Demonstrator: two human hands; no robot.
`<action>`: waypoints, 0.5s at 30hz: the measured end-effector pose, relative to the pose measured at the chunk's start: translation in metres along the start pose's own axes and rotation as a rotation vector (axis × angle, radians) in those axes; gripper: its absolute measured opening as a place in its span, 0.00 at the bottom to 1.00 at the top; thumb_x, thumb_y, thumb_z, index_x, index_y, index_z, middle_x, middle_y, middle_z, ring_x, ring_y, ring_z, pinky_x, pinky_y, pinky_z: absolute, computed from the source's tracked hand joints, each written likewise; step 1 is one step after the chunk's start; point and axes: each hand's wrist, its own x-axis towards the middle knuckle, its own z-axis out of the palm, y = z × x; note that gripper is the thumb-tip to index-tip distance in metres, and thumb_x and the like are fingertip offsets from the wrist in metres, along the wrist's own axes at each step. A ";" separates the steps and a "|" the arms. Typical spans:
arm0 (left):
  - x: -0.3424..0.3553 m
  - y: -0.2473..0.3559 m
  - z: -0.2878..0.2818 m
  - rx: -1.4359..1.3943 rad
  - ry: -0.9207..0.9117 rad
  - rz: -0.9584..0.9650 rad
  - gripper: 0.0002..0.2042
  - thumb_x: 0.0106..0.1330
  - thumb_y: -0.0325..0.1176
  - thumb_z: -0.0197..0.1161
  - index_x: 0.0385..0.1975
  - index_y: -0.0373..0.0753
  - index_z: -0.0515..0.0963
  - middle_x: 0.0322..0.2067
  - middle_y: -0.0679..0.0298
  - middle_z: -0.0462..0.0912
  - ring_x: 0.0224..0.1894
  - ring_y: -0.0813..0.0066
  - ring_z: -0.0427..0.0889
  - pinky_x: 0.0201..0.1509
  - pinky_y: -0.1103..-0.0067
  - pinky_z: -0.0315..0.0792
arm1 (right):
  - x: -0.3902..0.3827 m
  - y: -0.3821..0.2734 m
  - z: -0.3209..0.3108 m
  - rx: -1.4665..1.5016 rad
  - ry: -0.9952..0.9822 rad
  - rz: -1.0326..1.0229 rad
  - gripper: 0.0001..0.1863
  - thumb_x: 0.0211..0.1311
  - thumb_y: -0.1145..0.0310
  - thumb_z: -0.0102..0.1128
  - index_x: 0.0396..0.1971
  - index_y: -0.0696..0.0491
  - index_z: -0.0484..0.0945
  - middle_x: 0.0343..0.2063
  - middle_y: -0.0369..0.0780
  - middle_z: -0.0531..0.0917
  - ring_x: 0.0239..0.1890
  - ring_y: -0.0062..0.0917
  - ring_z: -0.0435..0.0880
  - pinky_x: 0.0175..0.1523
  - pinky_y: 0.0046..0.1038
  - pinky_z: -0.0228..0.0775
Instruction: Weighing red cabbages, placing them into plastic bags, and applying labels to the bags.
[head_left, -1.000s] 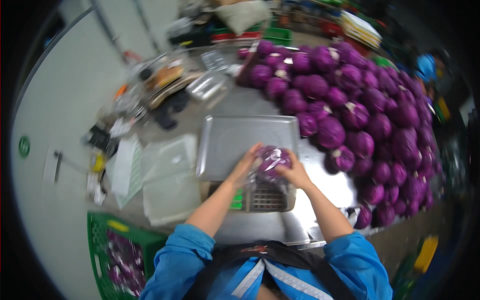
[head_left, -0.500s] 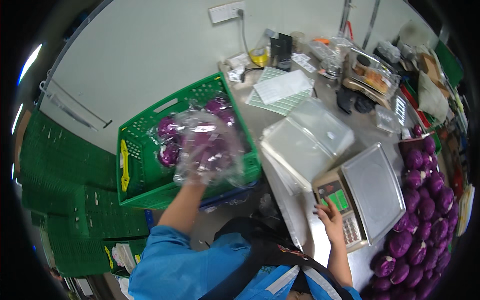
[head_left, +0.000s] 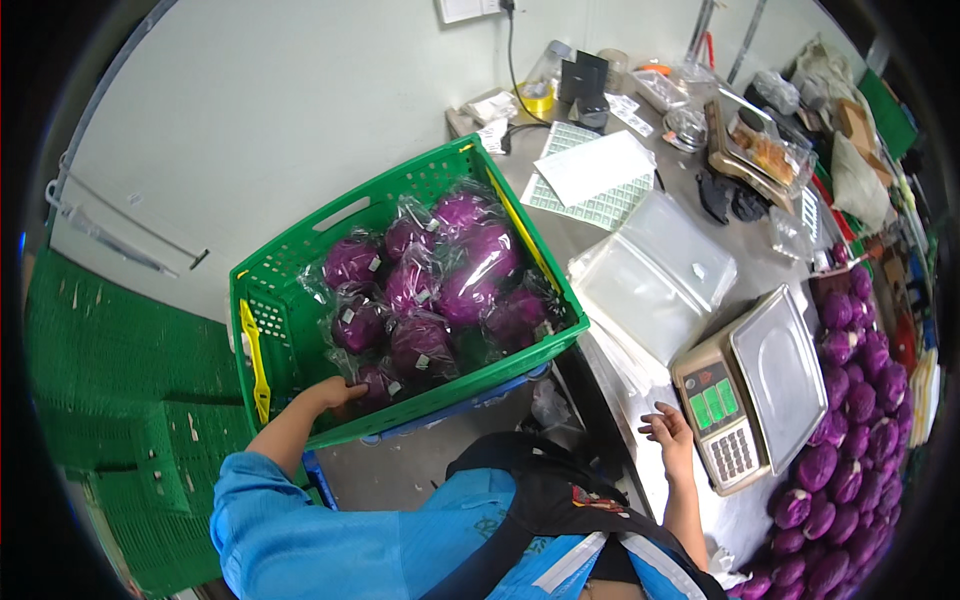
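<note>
My left hand [head_left: 337, 392] reaches over the near rim of a green plastic crate [head_left: 480, 372]. Its fingers, partly hidden, are closed against a small bagged purple cabbage [head_left: 377, 386] in the near left corner. Several more purple cabbages, each wrapped in clear plastic and some bearing small white labels, fill the middle and right of the crate; one large bagged cabbage [head_left: 466, 297] lies among them. Empty and with fingers apart, my right hand [head_left: 668, 432] hovers just left of a digital scale [head_left: 735, 395], whose display glows green and whose metal pan is bare.
Clear plastic bags [head_left: 655, 280] lie stacked beside the scale. Behind them are label sheets [head_left: 600, 180] and yellow tape [head_left: 536, 98]. Unwrapped purple cabbages [head_left: 850, 430] are heaped at the right. A second, cluttered scale [head_left: 755, 150] stands at the back; green crates [head_left: 110, 340] are stacked at left.
The blurred bagged cabbage at my left hand is now down in the crate. That hand has moved left and nearer to the crate's front corner. My right hand has drawn off the scale's edge.
</note>
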 end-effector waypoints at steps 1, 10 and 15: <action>0.002 0.007 -0.003 0.013 -0.008 0.008 0.26 0.54 0.56 0.53 0.35 0.36 0.77 0.35 0.55 0.78 0.40 0.61 0.76 0.44 0.72 0.69 | -0.001 0.001 0.002 -0.004 0.008 -0.010 0.18 0.56 0.70 0.49 0.47 0.61 0.64 0.33 0.42 0.78 0.31 0.24 0.78 0.35 0.20 0.66; 0.035 0.020 -0.010 -0.151 0.721 0.238 0.22 0.53 0.52 0.54 0.23 0.34 0.76 0.23 0.52 0.77 0.30 0.58 0.77 0.34 0.68 0.68 | -0.037 0.032 -0.013 -0.101 0.201 0.008 0.18 0.54 0.75 0.53 0.45 0.62 0.67 0.31 0.40 0.77 0.31 0.18 0.76 0.37 0.18 0.67; 0.049 -0.036 0.012 -0.718 0.076 -0.075 0.34 0.55 0.58 0.50 0.49 0.31 0.64 0.47 0.51 0.70 0.46 0.57 0.72 0.48 0.66 0.66 | -0.063 0.058 -0.022 -0.214 0.227 0.094 0.17 0.54 0.74 0.54 0.43 0.63 0.68 0.29 0.39 0.78 0.30 0.17 0.75 0.35 0.17 0.67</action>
